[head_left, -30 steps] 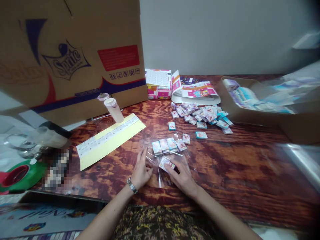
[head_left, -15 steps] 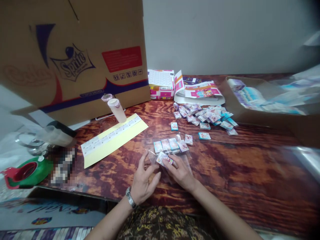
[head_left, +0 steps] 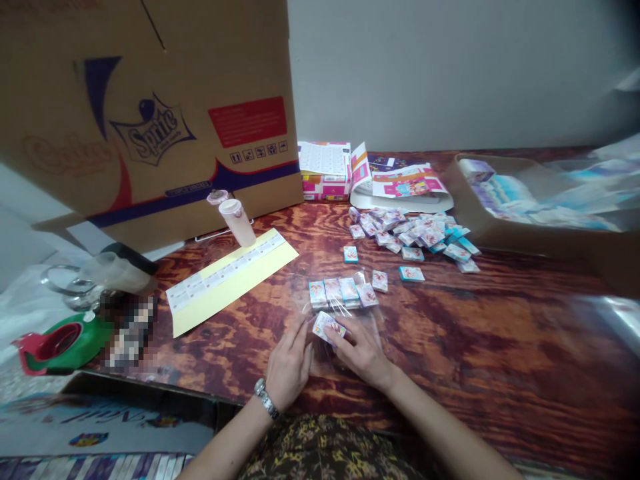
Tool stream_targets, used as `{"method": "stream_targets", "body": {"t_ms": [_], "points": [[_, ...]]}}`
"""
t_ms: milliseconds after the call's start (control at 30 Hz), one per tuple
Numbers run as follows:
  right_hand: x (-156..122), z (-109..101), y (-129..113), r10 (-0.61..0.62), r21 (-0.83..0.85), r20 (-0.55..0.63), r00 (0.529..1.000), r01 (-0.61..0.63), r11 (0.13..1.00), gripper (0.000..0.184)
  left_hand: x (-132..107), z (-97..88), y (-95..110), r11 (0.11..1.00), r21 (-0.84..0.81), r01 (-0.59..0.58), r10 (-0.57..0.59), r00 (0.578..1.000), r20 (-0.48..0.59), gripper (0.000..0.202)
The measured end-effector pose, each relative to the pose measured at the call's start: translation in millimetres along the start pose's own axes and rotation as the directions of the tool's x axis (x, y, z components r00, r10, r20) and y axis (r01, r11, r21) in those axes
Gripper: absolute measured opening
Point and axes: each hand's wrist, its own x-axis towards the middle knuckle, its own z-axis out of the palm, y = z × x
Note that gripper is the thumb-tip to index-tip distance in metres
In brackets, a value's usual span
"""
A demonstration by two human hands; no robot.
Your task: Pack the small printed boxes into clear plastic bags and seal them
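My right hand [head_left: 365, 353] grips a small printed box [head_left: 327, 328] between thumb and fingers, over the near part of a clear plastic bag [head_left: 371, 323]. Close by on the left, my left hand [head_left: 289, 365] has its fingers drawn together at the bag's left edge; the fingertips are partly hidden. Several small boxes [head_left: 333, 291] sit side by side in a row on or inside the bag, just beyond my hands; which of the two I cannot tell. A single loose box [head_left: 380, 281] lies at the right end of that row.
A pile of small boxes [head_left: 415, 230] lies farther back, beside an open carton [head_left: 465, 207]. Left are a yellow sheet with labels [head_left: 235, 280], a bottle [head_left: 238, 223] and a green tape dispenser [head_left: 95, 337]. A large cardboard box [head_left: 200, 80] stands behind.
My left hand's fingers have come closer together and lower at the bag's edge. The box in my right hand has barely moved. The view has shifted slightly.
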Motion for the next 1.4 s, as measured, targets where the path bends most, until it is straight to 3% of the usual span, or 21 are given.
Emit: {"method": "stream_targets", "body": {"t_ms": [167, 267, 467, 633, 800, 900, 1000, 1133, 1200, 1400], "points": [[-7.5, -4.8, -2.2, -0.107, -0.055, 0.1, 0.989, 0.113, 0.992, 0.047, -7.4, 9.3, -5.5, 0.999, -0.007, 0.044, -0.045, 0.998, -0.054, 0.055], [-9.4, 0.5, -3.5, -0.096, -0.108, 0.123, 0.988, 0.11, 0.988, 0.047, -10.2, 14.8, -6.7, 0.999, 0.003, 0.041, -0.041, 0.997, -0.064, 0.058], [-1.6, 18.3, -10.8, 0.074, -0.134, 0.141, 0.987, -0.056, 0.989, 0.05, -13.8, 21.5, -5.6, 0.999, 0.049, 0.021, -0.019, 0.998, -0.053, 0.061], [7.1, 30.1, -20.9, 0.253, 0.012, 0.08, 0.964, -0.255, 0.967, 0.05, -14.9, 18.6, -2.8, 0.998, -0.025, 0.049, -0.05, 0.998, -0.044, 0.057], [12.3, 29.8, -26.1, 0.335, 0.142, 0.098, 0.937, -0.346, 0.927, 0.051, -17.6, 20.6, -6.0, 0.983, -0.14, 0.117, -0.138, 0.98, -0.145, 0.057], [17.5, 29.5, -26.9, 0.353, 0.162, 0.101, 0.93, -0.366, 0.916, 0.051, -17.3, 26.0, -10.4, 0.904, -0.353, 0.243, -0.301, 0.946, -0.12, 0.064], [22.5, 31.7, -26.1, 0.362, 0.162, 0.112, 0.925, -0.377, 0.912, 0.049, -13.3, 30.6, -15.2, 0.698, -0.599, 0.392, -0.457, 0.888, 0.049, 0.066], [27.7, 36.2, -23.1, 0.325, 0.178, 0.106, 0.94, -0.339, 0.924, 0.047, -7.1, 32.7, -21.0, 0.473, -0.741, 0.477, -0.518, 0.831, 0.205, 0.059], [29.7, 39.3, -21.7, 0.31, 0.205, 0.102, 0.945, -0.325, 0.923, 0.047, -5.9, 32.5, -23.2, 0.459, -0.75, 0.476, -0.517, 0.829, 0.21, 0.054], [30.7, 50.0, -21.1, 0.316, 0.199, 0.069, 0.946, -0.324, 0.925, 0.048, -10.5, 33.7, -26.5, 0.523, -0.717, 0.462, -0.504, 0.845, 0.176, 0.054]]}}
